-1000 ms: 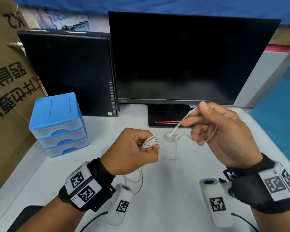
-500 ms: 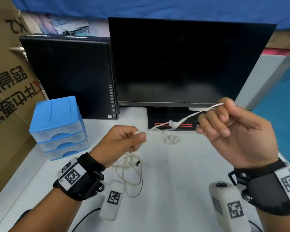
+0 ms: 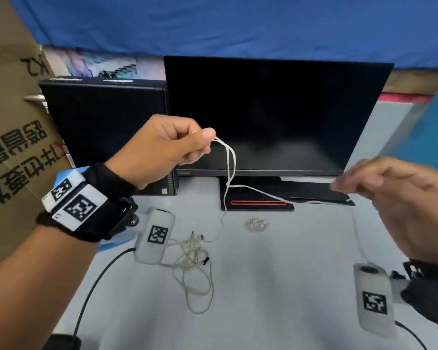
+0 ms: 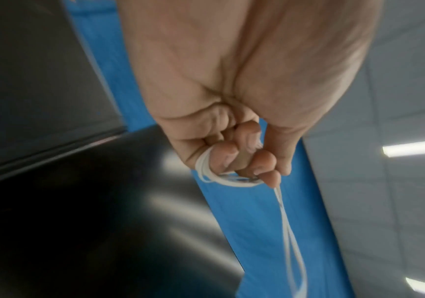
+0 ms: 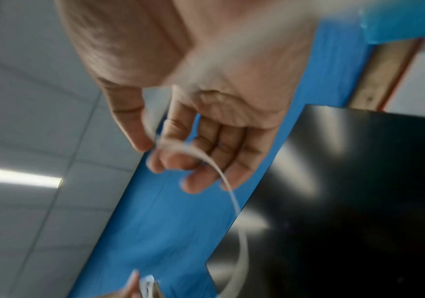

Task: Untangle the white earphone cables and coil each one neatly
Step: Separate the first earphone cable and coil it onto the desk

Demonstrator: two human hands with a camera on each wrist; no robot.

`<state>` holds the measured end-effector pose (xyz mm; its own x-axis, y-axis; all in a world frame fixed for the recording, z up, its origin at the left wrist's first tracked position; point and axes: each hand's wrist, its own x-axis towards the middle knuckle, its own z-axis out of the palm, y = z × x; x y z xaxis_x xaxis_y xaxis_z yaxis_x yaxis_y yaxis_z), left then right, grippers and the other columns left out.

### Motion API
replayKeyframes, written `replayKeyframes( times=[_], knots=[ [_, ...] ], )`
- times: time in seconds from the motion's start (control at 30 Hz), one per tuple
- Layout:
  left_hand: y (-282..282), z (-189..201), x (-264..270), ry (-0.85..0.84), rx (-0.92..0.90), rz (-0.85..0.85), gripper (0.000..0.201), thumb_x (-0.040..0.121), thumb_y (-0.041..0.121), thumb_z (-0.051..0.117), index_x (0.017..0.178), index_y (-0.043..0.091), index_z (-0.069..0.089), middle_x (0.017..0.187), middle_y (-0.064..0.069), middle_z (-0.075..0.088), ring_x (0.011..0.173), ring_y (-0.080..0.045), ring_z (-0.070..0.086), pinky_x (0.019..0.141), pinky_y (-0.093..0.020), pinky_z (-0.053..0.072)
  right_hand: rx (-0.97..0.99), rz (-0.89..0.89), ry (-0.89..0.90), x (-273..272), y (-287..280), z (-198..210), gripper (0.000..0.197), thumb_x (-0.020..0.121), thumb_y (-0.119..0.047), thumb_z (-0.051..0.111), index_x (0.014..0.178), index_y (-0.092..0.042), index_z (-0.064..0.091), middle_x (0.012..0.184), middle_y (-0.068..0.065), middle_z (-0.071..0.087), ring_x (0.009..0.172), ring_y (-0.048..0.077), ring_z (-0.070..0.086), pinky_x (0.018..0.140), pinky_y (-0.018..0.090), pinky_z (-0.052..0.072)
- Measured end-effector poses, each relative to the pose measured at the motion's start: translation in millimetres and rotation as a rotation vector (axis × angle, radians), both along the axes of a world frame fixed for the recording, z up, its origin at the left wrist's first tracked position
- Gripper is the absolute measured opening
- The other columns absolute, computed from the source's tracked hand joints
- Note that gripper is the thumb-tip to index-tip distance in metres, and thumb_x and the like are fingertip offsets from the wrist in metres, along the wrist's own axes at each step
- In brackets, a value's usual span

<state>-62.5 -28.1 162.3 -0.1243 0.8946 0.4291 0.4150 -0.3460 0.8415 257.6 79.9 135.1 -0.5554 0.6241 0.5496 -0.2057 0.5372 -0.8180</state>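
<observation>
My left hand (image 3: 200, 145) is raised in front of the monitor and grips a white earphone cable (image 3: 229, 170). In the left wrist view, turns of the cable (image 4: 221, 177) are looped round the curled fingers of my left hand (image 4: 244, 161). From there two strands hang down, and one runs right to my right hand (image 3: 344, 188), which is blurred. The right wrist view shows my right hand (image 5: 152, 151) with thumb and forefinger pinching the cable (image 5: 242, 231). A loose tangle of cable (image 3: 192, 258) lies on the table (image 3: 276, 286). A small coiled earphone (image 3: 257, 224) sits near the monitor base.
A black monitor (image 3: 276, 114) on its base (image 3: 258, 195) stands at the back, with a black computer tower (image 3: 104, 122) to its left. A cardboard box (image 3: 10, 147) fills the left side. A blue drawer unit (image 3: 68, 173) shows behind my left wrist.
My left hand rose from near the table to monitor height, lifting the cable. My right hand moved right and lower. The cable between them is now longer.
</observation>
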Motion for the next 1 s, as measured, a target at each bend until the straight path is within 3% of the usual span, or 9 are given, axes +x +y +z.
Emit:
replayKeyframes(
  times=[0.17, 0.27, 0.33, 0.5, 0.6, 0.7, 0.77, 0.87, 1.0],
  knots=[
    [13.5, 42.2, 59.2, 0.524, 0.004, -0.074, 0.034, 0.093, 0.032, 0.065, 0.07, 0.006, 0.066, 0.059, -0.007, 0.056, 0.051, -0.008, 0.043, 0.051, -0.021, 0.036, -0.143, 0.089, -0.163, -61.2, -22.8, 18.6, 0.058, 0.083, -0.049, 0.063, 0.13, -0.017, 0.053, 0.105, 0.005, 0.075, 0.107, 0.019, 0.068, 0.098, 0.033, 0.048],
    [16.5, 58.9, 65.6, 0.627, 0.046, -0.039, 0.033, 0.094, 0.029, 0.064, 0.069, 0.007, 0.066, 0.06, -0.009, 0.058, 0.053, -0.014, 0.044, 0.054, -0.028, 0.039, -0.383, 0.263, -0.116, -83.2, -33.4, 26.9, 0.042, 0.089, -0.04, 0.053, 0.11, -0.005, 0.058, 0.059, 0.005, 0.049, 0.054, 0.019, 0.054, 0.068, 0.033, 0.055],
    [15.2, 64.3, 49.4, 0.591, 0.021, -0.013, 0.035, 0.091, 0.037, 0.065, 0.068, 0.01, 0.066, 0.056, -0.004, 0.05, 0.052, -0.011, 0.039, 0.051, -0.023, 0.034, -0.405, 0.249, -0.055, -79.5, -30.3, 30.4, 0.029, 0.089, -0.036, 0.052, 0.085, -0.008, 0.058, 0.054, -0.001, 0.024, 0.045, 0.012, 0.023, 0.042, 0.022, 0.034],
    [-6.2, 51.6, -1.6, 0.248, -0.109, -0.109, 0.043, 0.09, 0.041, 0.065, 0.055, 0.018, 0.057, 0.054, -0.005, 0.043, 0.049, -0.014, 0.034, 0.052, -0.018, 0.029, -0.219, 0.111, -0.143, -44.8, -1.1, 25.7, 0.029, 0.083, -0.036, 0.058, 0.073, -0.009, 0.063, 0.053, -0.001, 0.024, 0.047, 0.011, 0.018, 0.042, 0.023, 0.016],
    [-20.2, 55.3, -46.9, -0.543, -0.199, -0.403, 0.037, 0.099, 0.033, 0.049, 0.068, 0.015, 0.061, 0.057, 0.001, 0.049, 0.047, -0.006, 0.034, 0.053, -0.018, 0.029, -0.113, -0.056, -0.213, -27.2, 18.2, 12.9, 0.029, 0.083, -0.037, 0.059, 0.076, -0.01, 0.068, 0.055, 0.002, 0.028, 0.05, 0.013, 0.023, 0.046, 0.028, 0.016],
    [-20.3, 63.2, -79.8, -1.144, -0.261, -0.73, 0.042, 0.107, 0.028, 0.026, 0.096, -0.001, 0.055, 0.082, -0.02, 0.059, 0.065, -0.026, 0.053, 0.072, -0.031, 0.04, 0.008, -0.218, -0.32, -28.9, 32.6, -18.1, 0.021, 0.094, -0.02, 0.06, 0.079, -0.01, 0.071, 0.049, -0.009, 0.041, 0.045, 0.005, 0.033, 0.045, 0.02, 0.026],
    [-18.2, 62.4, -78.4, -1.166, -0.159, -0.623, 0.042, 0.108, 0.023, 0.027, 0.105, -0.007, 0.055, 0.09, -0.026, 0.061, 0.077, -0.035, 0.062, 0.081, -0.036, 0.045, 0.08, -0.201, -0.409, -43.1, 29.8, -44.1, 0.021, 0.095, -0.012, 0.06, 0.077, -0.015, 0.071, 0.055, -0.012, 0.054, 0.049, 0.001, 0.042, 0.05, 0.013, 0.033],
    [-6.7, 52.5, -53.0, -1.101, 0.073, -0.149, 0.026, 0.102, 0.014, 0.043, 0.093, 0.003, 0.065, 0.077, -0.002, 0.065, 0.062, -0.008, 0.061, 0.067, -0.02, 0.052, 0.113, -0.006, -0.603, -61.2, 13.0, -87.7, 0.025, 0.098, -0.012, 0.054, 0.08, -0.021, 0.069, 0.06, -0.019, 0.058, 0.053, -0.001, 0.048, 0.056, 0.015, 0.038],
    [21.8, 21.7, -36.6, -0.959, 0.216, 0.227, 0.023, 0.102, 0.012, 0.043, 0.089, 0.008, 0.061, 0.068, 0.005, 0.066, 0.059, -0.003, 0.062, 0.067, -0.017, 0.052, 0.196, 0.263, -0.781, -71.1, -36.8, -106.5, 0.022, 0.099, -0.039, 0.051, 0.092, -0.029, 0.069, 0.081, -0.001, 0.069, 0.073, 0.023, 0.062, 0.074, 0.042, 0.053]
  ],
)
